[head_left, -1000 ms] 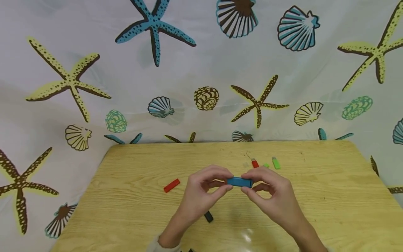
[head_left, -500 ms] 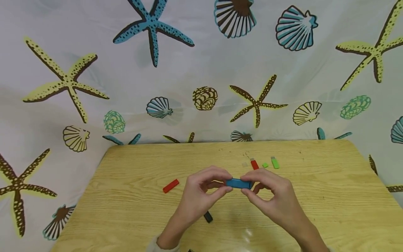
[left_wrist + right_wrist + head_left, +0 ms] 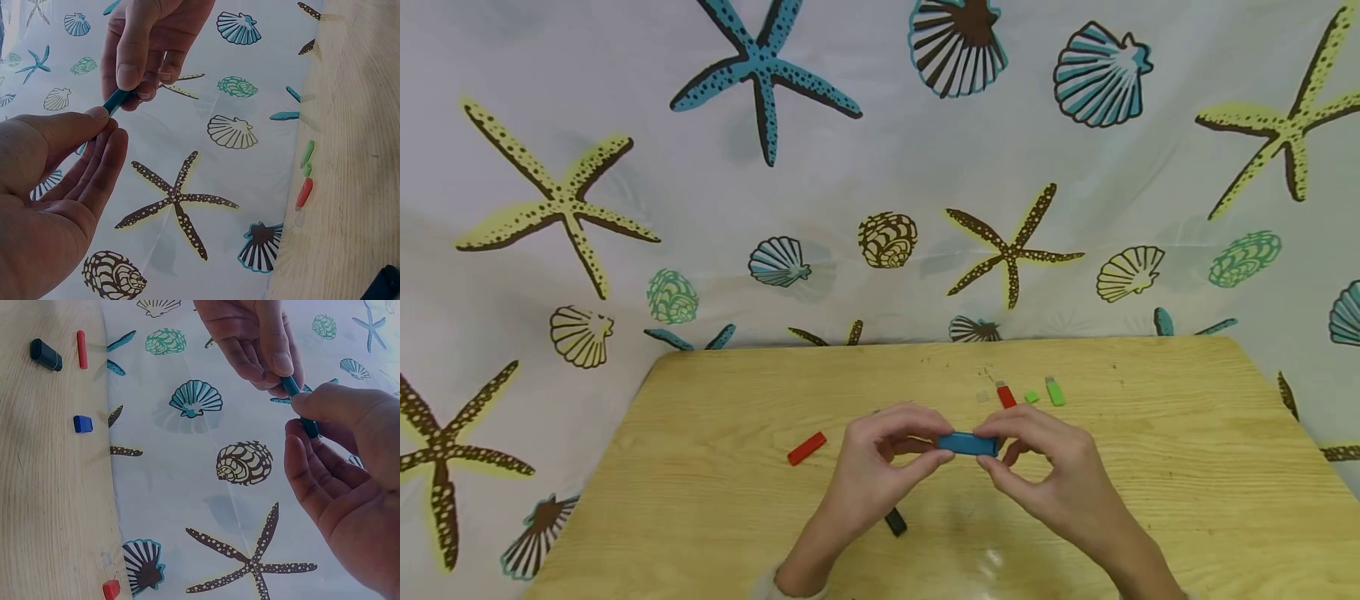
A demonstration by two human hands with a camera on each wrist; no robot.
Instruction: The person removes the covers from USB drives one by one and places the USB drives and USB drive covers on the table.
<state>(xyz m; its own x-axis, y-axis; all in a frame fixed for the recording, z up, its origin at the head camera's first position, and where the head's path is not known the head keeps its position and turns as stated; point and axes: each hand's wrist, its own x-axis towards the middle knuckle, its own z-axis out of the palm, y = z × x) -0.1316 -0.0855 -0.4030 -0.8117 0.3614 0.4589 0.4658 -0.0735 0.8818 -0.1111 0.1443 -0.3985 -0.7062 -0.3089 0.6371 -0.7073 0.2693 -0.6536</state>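
Both hands hold one small blue stick-shaped piece [image 3: 968, 443] level above the table in the head view. My left hand [image 3: 880, 467] pinches its left end between thumb and fingers, and my right hand [image 3: 1060, 475] pinches the right end the same way. In the left wrist view the piece [image 3: 117, 100] spans the space between the two hands' fingertips. From the right wrist the blue piece [image 3: 290, 385] shows between the thumbs, its lower end sticking out past my right thumb. The fingers cover both ends in part.
On the wooden table [image 3: 715, 517] lie a red piece [image 3: 807, 448] at left, a black piece [image 3: 896, 522] near the left wrist, and farther back a red stick [image 3: 1006, 395], a green bit [image 3: 1032, 397] and a green stick [image 3: 1056, 392]. A blue block [image 3: 83, 424] shows from the right wrist.
The hands and the blue piece sit slightly lower in the head view, as the whole scene has shifted a little. Both hands keep their grip on the piece.
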